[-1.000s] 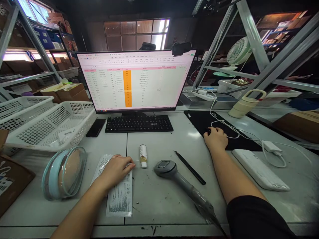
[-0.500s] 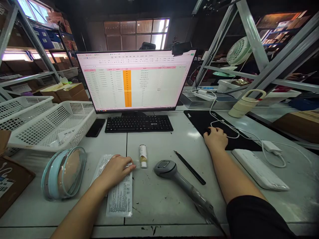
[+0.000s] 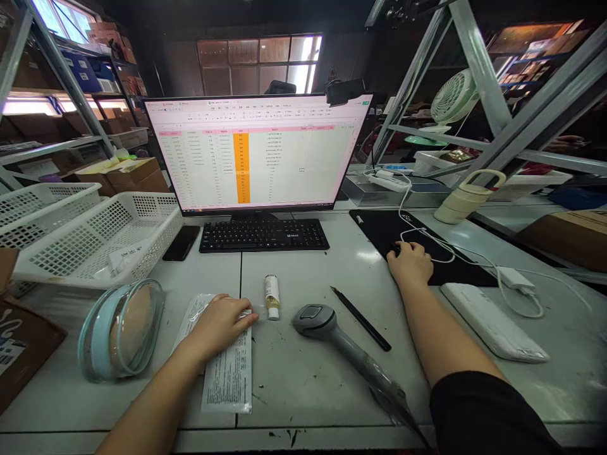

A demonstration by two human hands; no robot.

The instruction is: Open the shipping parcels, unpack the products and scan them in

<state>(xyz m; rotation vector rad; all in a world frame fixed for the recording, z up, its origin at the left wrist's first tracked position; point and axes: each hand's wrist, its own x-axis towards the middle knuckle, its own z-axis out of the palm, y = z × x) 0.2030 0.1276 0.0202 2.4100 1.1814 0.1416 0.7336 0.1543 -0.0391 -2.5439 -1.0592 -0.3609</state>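
Note:
My left hand [image 3: 220,325] rests palm down with loosely spread fingers on silvery printed packets [image 3: 228,382]. At least two packets overlap under it, partly hidden. Just right of its fingertips lies a small clear bottle [image 3: 272,297] with a white label and cap. My right hand [image 3: 411,262] is curled over a dark computer mouse [image 3: 396,248], mostly hidden, on a black mouse pad [image 3: 455,268]. Between the hands lie a grey barcode scanner [image 3: 317,320] and a black pen [image 3: 361,318]. Ahead stand a black keyboard [image 3: 265,236] and a monitor [image 3: 279,158] showing a spreadsheet.
At left are white perforated baskets [image 3: 152,221], a black phone [image 3: 181,242], a clear pouch with blue trim [image 3: 102,335] and a cardboard box [image 3: 28,347]. On the right are a white wrapped block [image 3: 493,322], white cables, a cream tumbler [image 3: 462,202] and metal shelf bars.

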